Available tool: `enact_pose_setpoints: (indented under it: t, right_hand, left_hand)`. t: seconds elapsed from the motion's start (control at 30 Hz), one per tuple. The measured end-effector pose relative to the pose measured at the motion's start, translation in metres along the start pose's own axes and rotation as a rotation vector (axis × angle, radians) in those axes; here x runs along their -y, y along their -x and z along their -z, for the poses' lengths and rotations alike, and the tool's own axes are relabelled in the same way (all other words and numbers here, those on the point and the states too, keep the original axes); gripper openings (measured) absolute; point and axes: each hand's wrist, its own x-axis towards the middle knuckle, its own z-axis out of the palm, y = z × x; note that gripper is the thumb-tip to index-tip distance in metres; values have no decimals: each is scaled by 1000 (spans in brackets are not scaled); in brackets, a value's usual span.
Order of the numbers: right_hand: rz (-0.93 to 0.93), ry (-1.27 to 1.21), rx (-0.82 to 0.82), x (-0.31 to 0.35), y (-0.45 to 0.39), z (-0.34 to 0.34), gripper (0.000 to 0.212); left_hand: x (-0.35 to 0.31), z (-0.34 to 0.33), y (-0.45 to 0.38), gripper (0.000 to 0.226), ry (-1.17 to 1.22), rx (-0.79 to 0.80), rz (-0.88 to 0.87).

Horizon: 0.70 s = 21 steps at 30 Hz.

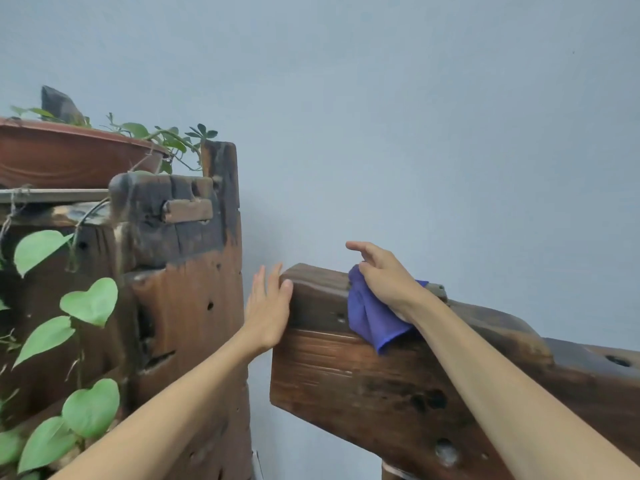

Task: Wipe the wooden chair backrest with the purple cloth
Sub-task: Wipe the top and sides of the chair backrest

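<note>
The wooden chair backrest [363, 375] is a thick dark-brown plank with knots and holes, running from the centre to the lower right. Draped over its top edge is the purple cloth [372, 317], hanging down the front face. My right hand [388, 278] presses the cloth onto the top edge, with thumb and forefinger stretched out above it. My left hand [268, 306] lies flat with straight fingers against the backrest's left end, thumb on the front corner.
A tall rough wooden stand [187, 306] rises just left of the backrest, with a narrow gap between them. A brown planter [69, 157] with trailing green leaves [90, 303] sits on it. A pale blue wall [415, 133] lies close behind.
</note>
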Motion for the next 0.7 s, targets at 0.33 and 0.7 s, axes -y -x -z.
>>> enact_pose_setpoints:
  t: [0.33, 0.7]
  right_hand:
    - [-148, 538, -331, 51, -45, -102, 28]
    - [59, 1628, 69, 69, -57, -209, 7]
  left_hand:
    - [68, -10, -4, 84, 896, 614, 344]
    - [128, -21, 6, 84, 1309, 518, 513]
